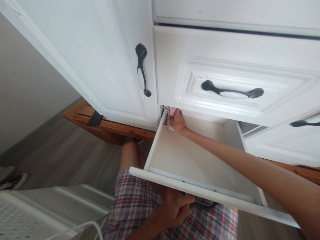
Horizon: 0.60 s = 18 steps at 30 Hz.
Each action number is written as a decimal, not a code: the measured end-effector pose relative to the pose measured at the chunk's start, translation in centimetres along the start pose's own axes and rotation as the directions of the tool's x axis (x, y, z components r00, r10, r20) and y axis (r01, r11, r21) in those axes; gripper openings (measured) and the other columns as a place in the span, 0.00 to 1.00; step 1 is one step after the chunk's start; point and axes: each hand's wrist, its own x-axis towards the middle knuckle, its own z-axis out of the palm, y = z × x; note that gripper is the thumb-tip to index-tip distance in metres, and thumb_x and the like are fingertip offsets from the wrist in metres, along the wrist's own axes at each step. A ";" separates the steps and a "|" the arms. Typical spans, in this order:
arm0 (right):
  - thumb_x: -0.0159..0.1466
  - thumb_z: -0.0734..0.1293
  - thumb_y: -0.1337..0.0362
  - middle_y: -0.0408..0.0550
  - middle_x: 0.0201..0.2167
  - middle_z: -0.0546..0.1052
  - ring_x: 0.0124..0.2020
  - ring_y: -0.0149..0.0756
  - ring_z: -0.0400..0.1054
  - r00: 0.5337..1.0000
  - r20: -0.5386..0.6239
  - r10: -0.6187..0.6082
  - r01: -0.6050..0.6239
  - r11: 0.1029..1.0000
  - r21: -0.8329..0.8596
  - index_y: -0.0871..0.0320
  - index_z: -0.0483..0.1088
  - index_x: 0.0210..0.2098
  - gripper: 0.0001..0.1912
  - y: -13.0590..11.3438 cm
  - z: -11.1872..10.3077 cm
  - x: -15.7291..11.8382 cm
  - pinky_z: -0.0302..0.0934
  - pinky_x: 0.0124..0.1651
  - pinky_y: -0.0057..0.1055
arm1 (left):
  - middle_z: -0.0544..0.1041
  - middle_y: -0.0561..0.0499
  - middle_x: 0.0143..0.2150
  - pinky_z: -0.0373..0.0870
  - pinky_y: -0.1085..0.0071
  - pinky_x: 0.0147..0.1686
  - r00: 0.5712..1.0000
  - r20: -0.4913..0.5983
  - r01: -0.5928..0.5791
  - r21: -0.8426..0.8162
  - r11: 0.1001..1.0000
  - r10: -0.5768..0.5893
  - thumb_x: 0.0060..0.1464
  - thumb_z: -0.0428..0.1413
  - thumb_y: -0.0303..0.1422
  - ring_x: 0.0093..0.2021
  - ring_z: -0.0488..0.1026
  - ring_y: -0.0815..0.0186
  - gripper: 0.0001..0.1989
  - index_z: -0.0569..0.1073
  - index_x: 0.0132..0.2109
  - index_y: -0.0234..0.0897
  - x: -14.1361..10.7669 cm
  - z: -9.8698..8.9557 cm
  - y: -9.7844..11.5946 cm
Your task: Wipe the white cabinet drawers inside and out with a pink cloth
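A white drawer [190,146] is pulled out of the cabinet, with a bare light bottom. My right hand [178,120] reaches into its back left corner, its fingers closed on a pink and white cloth [170,124] that lies against the left side wall. Below the drawer front, my left hand [176,207] is curled at the dark handle [203,202], which the drawer front partly hides.
White cabinet doors and an upper drawer with a dark handle [232,93] rise above. A wooden base [112,128] runs along the floor at left. A white rack [57,210] stands at the lower left, near shoes [15,181].
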 end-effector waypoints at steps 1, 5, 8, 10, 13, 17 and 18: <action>0.71 0.56 0.68 0.72 0.63 0.72 0.53 0.57 0.74 0.999 -0.007 0.032 -0.032 0.999 0.024 0.60 0.42 0.75 0.35 -0.8 0.2 0.4 0.73 0.52 0.48 | 0.79 0.53 0.31 0.79 0.67 0.43 1.000 0.006 0.002 -0.012 1.000 -0.002 0.67 0.53 0.26 0.29 0.76 0.65 0.15 0.79 0.55 0.41 0.0 0.1 -0.1; 0.71 0.54 0.66 0.67 0.62 0.74 0.55 0.52 0.74 0.994 -0.042 0.103 -0.092 0.973 0.212 0.59 0.42 0.73 0.33 -1.8 0.3 0.1 0.73 0.54 0.41 | 0.77 0.54 0.26 0.78 0.69 0.39 0.994 0.098 0.056 -0.025 0.998 -0.053 0.64 0.54 0.27 0.26 0.74 0.65 0.13 0.82 0.48 0.42 -0.4 0.4 -0.6; 0.69 0.59 0.63 0.60 0.60 0.75 0.54 0.47 0.74 0.999 -0.009 0.053 -0.042 0.866 0.498 0.58 0.44 0.71 0.34 -1.3 0.1 -2.2 0.72 0.57 0.39 | 0.80 0.54 0.29 0.76 0.72 0.34 0.982 0.175 0.072 -0.005 0.997 -0.070 0.63 0.57 0.28 0.29 0.77 0.64 0.14 0.84 0.49 0.46 -0.6 0.2 -1.0; 0.65 0.64 0.63 0.58 0.59 0.75 0.54 0.46 0.74 0.999 0.042 -0.014 -0.018 0.745 0.667 0.59 0.45 0.70 0.38 -1.1 0.3 -4.4 0.72 0.58 0.39 | 0.82 0.53 0.32 0.76 0.72 0.34 0.975 0.211 0.075 0.006 0.997 -0.075 0.63 0.58 0.28 0.33 0.79 0.63 0.13 0.84 0.49 0.48 -0.7 0.1 -1.1; 0.61 0.67 0.64 0.57 0.60 0.73 0.59 0.46 0.71 0.982 0.103 -0.159 0.005 0.567 0.824 0.58 0.46 0.70 0.42 -1.5 1.4 -8.2 0.69 0.64 0.41 | 0.84 0.52 0.36 0.78 0.70 0.39 0.970 0.232 0.081 -0.009 0.997 -0.077 0.63 0.58 0.28 0.36 0.81 0.62 0.14 0.84 0.50 0.47 -0.6 -0.1 -1.2; 0.63 0.69 0.61 0.58 0.61 0.70 0.62 0.48 0.68 0.921 0.179 -0.346 0.012 0.484 0.875 0.57 0.49 0.69 0.40 -2.1 2.6 -12.5 0.64 0.68 0.47 | 0.85 0.51 0.39 0.80 0.66 0.45 0.974 0.219 0.068 -0.058 0.996 -0.053 0.64 0.56 0.26 0.36 0.81 0.62 0.15 0.83 0.51 0.44 -0.3 0.0 -1.2; 0.64 0.70 0.61 0.58 0.61 0.69 0.62 0.48 0.67 0.899 0.202 -0.389 0.015 0.487 0.873 0.58 0.50 0.69 0.39 -2.1 2.5 -13.2 0.64 0.68 0.47 | 0.85 0.51 0.39 0.80 0.66 0.46 0.976 0.212 0.061 -0.056 0.997 -0.048 0.64 0.55 0.25 0.35 0.81 0.62 0.15 0.83 0.51 0.44 -0.2 0.0 -1.2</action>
